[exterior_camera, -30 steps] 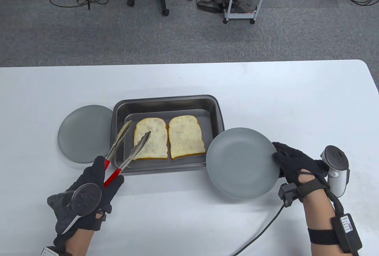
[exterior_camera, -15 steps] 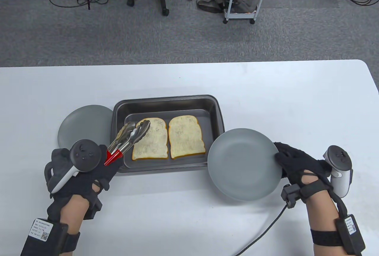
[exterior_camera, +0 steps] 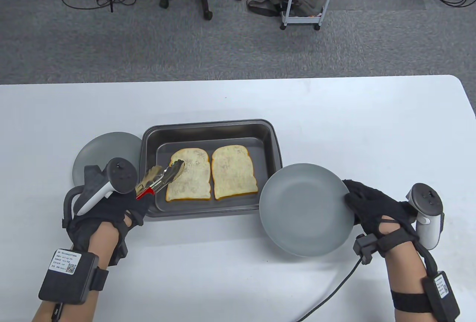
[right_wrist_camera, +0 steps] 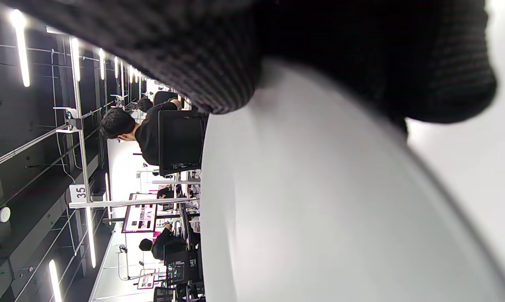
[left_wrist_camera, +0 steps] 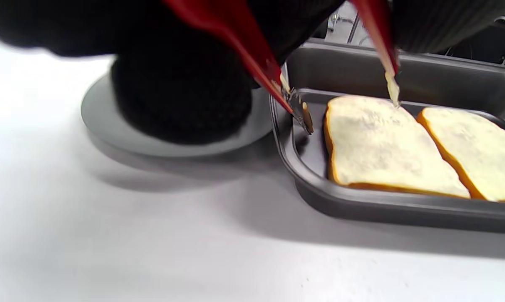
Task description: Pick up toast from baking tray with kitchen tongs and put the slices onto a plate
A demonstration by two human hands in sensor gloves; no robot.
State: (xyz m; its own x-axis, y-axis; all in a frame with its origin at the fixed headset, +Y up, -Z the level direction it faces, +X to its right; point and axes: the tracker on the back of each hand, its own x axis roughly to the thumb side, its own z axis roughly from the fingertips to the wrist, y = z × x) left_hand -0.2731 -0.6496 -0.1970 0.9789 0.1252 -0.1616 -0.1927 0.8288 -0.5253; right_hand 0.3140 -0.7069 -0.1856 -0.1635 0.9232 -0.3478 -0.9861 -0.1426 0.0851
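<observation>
Two toast slices lie side by side in the dark baking tray (exterior_camera: 273,143): the left slice (exterior_camera: 189,182) (left_wrist_camera: 386,147) and the right slice (exterior_camera: 233,171) (left_wrist_camera: 478,151). My left hand (exterior_camera: 111,206) grips the red-handled metal tongs (exterior_camera: 161,177) (left_wrist_camera: 277,88). One tong tip sits over the left slice's left edge, the other over the tray floor beside it. My right hand (exterior_camera: 372,203) holds a grey plate (exterior_camera: 305,210) by its right rim, beside the tray's right end and tilted above the table.
A second grey plate (exterior_camera: 98,150) (left_wrist_camera: 110,130) lies on the white table left of the tray, partly under my left hand. A black cable (exterior_camera: 331,292) runs from my right wrist over the table's front. Chair, cart and cables stand on the floor beyond.
My left hand has turned over and drawn back left, lowering the tongs so their tips narrowed at the left slice's left edge. The right hand's plate has barely shifted.
</observation>
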